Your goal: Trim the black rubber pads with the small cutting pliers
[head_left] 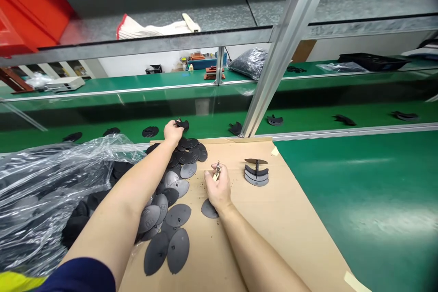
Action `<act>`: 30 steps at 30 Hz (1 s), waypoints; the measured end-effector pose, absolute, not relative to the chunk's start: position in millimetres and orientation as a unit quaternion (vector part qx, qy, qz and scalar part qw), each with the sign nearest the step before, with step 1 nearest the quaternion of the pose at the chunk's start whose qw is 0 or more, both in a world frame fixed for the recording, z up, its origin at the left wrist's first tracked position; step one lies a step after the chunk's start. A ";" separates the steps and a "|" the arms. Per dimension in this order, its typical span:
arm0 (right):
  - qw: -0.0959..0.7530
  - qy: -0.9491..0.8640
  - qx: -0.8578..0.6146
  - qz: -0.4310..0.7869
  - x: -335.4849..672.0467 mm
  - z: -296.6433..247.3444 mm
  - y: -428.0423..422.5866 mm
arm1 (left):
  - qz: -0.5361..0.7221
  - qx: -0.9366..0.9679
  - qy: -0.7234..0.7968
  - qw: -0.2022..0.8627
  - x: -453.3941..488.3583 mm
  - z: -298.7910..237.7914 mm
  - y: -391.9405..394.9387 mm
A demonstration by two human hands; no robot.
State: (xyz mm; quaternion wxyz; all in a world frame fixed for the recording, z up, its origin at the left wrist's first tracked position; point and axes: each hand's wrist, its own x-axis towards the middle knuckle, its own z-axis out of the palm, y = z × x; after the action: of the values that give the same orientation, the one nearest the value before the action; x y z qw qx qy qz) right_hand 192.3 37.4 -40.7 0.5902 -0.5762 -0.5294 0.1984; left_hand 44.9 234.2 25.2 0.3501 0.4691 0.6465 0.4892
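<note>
My left hand (173, 132) is stretched out over the far edge of the cardboard, closed on a dark curved plastic piece (184, 124) beside the green belt. Closer in, my right hand (219, 187) is wrapped round a small metal-tipped hand tool, which looks like nippers (218, 171); most of it is hidden in the palm. Partly under that hand lies a grey oval disc (208, 210). Left of it spreads a pile of black and grey oval plastic discs (178, 214), several overlapping. To the right sits a stack of curved pieces (256, 175) with a thin stem.
Cardboard (273, 232) covers the bench. A clear plastic bag (30, 210) of dark parts lies at left. Along the green belt (212, 130) rest several dark pieces. A slanted metal post (277, 50) rises beyond the cardboard; a red bin (30, 4) and glove (147, 28) occupy the shelf.
</note>
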 end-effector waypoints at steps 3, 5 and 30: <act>0.597 -0.524 -0.570 0.211 192.1 -40.7 39.4 | 0.506 0.432 0.607 0.434 38.9 47.2 199.4; 0.595 -0.521 -0.570 0.224 192.4 -39.2 40.4 | 0.512 0.402 0.572 0.499 30.3 60.2 169.2; 0.411 -0.829 -0.372 0.071 187.6 -8.3 -1.8 | 0.517 0.273 0.331 0.741 -10.5 -4.2 -3.6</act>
State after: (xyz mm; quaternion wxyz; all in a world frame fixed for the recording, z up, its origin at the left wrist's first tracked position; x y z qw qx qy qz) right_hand 187.6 -1.8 -8.3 0.4106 -0.3721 -0.8294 0.0712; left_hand -10.5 -3.6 -4.2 0.7409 0.2725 0.3313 0.5168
